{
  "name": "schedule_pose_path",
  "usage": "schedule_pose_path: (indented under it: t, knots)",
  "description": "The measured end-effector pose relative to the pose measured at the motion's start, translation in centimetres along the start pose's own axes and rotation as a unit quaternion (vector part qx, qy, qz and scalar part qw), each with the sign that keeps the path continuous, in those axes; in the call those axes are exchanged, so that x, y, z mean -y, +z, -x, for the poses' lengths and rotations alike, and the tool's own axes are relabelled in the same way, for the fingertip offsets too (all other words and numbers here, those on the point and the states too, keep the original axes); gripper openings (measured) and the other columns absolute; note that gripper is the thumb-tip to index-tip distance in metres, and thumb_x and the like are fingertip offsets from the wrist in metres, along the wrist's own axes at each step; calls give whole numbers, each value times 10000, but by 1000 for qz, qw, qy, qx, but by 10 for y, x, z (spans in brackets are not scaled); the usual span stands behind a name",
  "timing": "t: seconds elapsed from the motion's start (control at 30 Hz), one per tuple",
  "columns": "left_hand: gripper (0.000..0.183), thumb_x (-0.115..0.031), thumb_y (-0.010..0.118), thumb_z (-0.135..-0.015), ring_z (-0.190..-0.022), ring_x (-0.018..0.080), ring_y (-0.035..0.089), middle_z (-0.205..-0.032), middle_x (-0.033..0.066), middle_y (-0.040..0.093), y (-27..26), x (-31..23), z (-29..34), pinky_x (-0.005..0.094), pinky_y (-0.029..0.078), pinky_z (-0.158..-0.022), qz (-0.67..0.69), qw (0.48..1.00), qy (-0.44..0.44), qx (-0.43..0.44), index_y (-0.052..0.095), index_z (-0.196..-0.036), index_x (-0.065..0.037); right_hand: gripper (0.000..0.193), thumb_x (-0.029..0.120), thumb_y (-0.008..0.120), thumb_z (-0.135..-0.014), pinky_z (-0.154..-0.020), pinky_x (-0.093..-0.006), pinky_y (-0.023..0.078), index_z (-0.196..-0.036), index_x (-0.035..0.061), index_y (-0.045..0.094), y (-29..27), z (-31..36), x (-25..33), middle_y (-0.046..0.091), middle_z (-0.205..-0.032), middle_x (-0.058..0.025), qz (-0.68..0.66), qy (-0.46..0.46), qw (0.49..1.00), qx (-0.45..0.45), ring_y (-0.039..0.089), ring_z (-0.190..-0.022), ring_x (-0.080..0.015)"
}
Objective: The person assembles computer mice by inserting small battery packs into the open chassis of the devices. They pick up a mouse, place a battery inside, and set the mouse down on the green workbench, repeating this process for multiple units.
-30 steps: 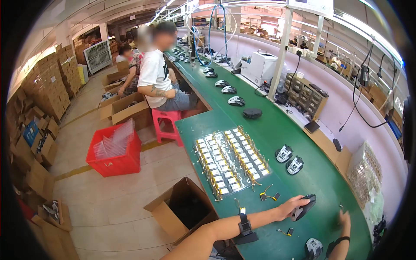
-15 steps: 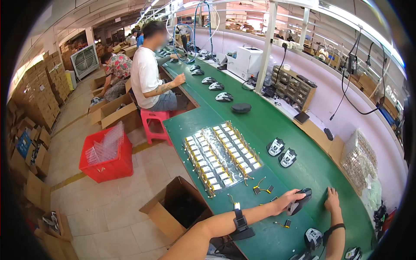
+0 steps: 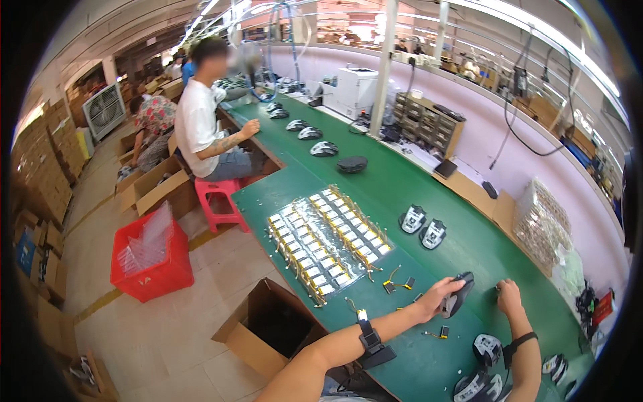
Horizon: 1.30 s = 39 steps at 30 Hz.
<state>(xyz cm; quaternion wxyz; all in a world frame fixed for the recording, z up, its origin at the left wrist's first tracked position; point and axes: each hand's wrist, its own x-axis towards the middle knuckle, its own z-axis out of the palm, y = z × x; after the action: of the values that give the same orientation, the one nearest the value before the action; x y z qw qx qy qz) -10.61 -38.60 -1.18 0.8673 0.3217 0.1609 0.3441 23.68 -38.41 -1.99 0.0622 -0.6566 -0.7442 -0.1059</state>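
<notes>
In my left hand [image 3: 434,303] is a dark computer mouse [image 3: 458,295], gripped by its side and tilted above the green bench. My right hand [image 3: 510,297] is just to the right, its fingers drawn together around a small dark bit that I cannot make out. Below the hands, partly opened mice [image 3: 487,349] lie near my right forearm. Small battery packs with wires [image 3: 442,332] are scattered beside my left forearm. Farther left, rows of white battery packs [image 3: 315,251] rest on a clear plastic sheet. Two mouse bodies [image 3: 412,219] sit beyond my hands.
A person in a white shirt [image 3: 201,127] sits farther along the bench [image 3: 295,182], where more mice [image 3: 324,149] are lined up. An open carton [image 3: 254,335] and a red bin [image 3: 153,264] stand on the floor at the left. Plastic-wrapped stock [image 3: 541,214] lines the right wall.
The whole view has shifted slightly. My right hand's fingers, stretched on the bench before, are now drawn together around something small. My left hand keeps holding the mouse.
</notes>
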Motion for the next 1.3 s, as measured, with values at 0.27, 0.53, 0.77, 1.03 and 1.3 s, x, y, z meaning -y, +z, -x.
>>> schedule_pose_path:
  t: [0.27, 0.53, 0.77, 1.03, 1.3]
  knots:
    - [419, -368, 627, -928, -856, 71, 591, -990, -14, 597, -8, 3, -5, 242, 482, -696, -7, 1000, -13, -24, 532, -1250, -119, 48, 93, 582, -804, -775, -415, 522, -818, 83, 626, 16, -12, -20, 640, -851, -124, 120, -44, 991, 50, 619, -881, -308]
    - [457, -392, 650, -908, -845, 81, 579, -977, -8, 582, -10, 1, -2, 248, 482, -680, -10, 1000, -6, -23, 522, -1237, -102, 154, 171, 622, -784, -768, -442, 550, -786, 35, 693, 11, -15, -8, 689, -848, -176, 111, 76, 984, 117, 663, -866, -370]
    - [395, -345, 654, -916, -827, 81, 577, -963, -11, 591, -11, 0, -1, 250, 476, -683, 2, 1000, -3, -23, 542, -1208, -103, 180, 160, 629, -724, -797, -457, 563, -785, 12, 713, -2, -18, 15, 690, -838, -233, 53, 163, 978, 117, 679, -866, -390]
    - [293, -376, 600, -945, -747, 166, 612, -804, 24, 573, -15, 1, -9, 341, 527, -614, 25, 998, 22, -60, 558, -1065, -111, 179, 159, 638, -757, -767, -412, 568, -806, -9, 678, -17, -21, 20, 707, -864, -212, -66, 175, 981, 50, 698, -831, -348]
    - [335, -269, 614, -916, -978, 205, 642, -1047, 46, 669, -13, -5, -1, 408, 526, -875, 92, 994, 40, -34, 589, -1180, -64, 147, 165, 669, -900, -625, -250, 476, -914, 19, 654, -109, 44, 126, 623, -778, -18, -758, 208, 617, -43, 587, -688, -90]
